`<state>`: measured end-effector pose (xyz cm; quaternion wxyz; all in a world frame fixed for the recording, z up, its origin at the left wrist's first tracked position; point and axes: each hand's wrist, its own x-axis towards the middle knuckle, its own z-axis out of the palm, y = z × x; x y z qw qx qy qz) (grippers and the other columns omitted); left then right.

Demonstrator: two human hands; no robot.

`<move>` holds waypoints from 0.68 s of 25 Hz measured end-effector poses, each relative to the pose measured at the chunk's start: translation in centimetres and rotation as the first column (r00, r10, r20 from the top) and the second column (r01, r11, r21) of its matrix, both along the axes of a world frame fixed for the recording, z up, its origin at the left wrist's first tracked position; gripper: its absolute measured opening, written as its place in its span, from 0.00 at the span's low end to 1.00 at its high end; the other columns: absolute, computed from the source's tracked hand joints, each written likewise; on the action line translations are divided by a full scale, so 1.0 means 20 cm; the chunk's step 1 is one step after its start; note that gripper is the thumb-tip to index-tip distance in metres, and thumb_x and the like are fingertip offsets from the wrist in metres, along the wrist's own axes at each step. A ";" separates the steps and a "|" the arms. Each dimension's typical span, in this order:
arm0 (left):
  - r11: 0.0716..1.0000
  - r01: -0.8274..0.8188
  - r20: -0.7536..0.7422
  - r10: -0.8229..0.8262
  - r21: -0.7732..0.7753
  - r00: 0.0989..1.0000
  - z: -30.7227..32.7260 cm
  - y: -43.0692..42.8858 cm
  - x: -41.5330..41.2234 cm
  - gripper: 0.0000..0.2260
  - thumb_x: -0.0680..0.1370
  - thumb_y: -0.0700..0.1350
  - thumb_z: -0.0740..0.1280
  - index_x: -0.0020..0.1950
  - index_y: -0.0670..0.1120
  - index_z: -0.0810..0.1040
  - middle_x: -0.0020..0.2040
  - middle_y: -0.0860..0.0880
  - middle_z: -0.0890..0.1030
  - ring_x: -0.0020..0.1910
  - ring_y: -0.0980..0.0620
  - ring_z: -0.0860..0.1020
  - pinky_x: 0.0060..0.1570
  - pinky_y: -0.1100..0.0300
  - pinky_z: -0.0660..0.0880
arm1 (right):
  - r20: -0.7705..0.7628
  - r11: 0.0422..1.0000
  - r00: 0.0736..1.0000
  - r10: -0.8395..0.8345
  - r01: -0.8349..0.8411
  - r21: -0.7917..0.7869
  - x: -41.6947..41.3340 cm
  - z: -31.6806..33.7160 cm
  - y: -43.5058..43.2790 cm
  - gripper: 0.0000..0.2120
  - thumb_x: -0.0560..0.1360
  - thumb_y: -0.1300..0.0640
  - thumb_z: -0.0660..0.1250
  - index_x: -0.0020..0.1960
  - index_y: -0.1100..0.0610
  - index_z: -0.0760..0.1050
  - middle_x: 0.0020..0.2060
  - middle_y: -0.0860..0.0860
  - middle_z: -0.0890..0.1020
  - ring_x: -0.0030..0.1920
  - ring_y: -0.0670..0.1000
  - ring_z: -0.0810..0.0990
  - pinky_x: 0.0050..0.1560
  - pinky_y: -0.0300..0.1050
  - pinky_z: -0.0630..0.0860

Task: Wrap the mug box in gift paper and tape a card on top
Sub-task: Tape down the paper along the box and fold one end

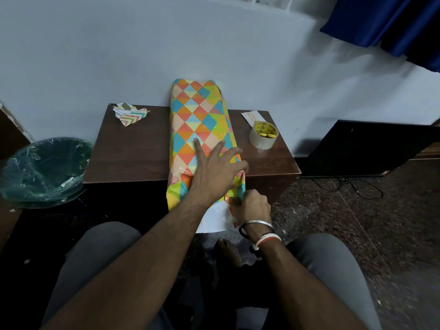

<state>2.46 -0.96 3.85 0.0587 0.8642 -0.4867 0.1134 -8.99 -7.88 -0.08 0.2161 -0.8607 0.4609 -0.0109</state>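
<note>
Head view: wrapped mug box [200,125] lying lengthwise on the brown surface [133,148], long axis running away toward the wall, near end overhanging the front edge. Left hand [214,169] pressed flat on top, fingers spread. Right hand [251,207] lower down, pinching the loose gift paper [239,186] at the near end.
</note>
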 end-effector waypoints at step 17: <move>0.999 0.037 -0.017 -0.038 -0.037 0.999 -0.01 0.01 0.01 0.19 0.78 0.50 0.70 0.67 0.63 0.73 0.80 0.54 0.63 0.81 0.39 0.57 0.70 0.21 0.46 | 0.070 0.995 0.994 0.079 -0.074 -0.070 -0.02 0.16 -0.07 0.20 0.79 0.38 0.62 0.55 0.54 0.80 0.52 0.59 0.85 0.56 0.67 0.80 0.51 0.53 0.74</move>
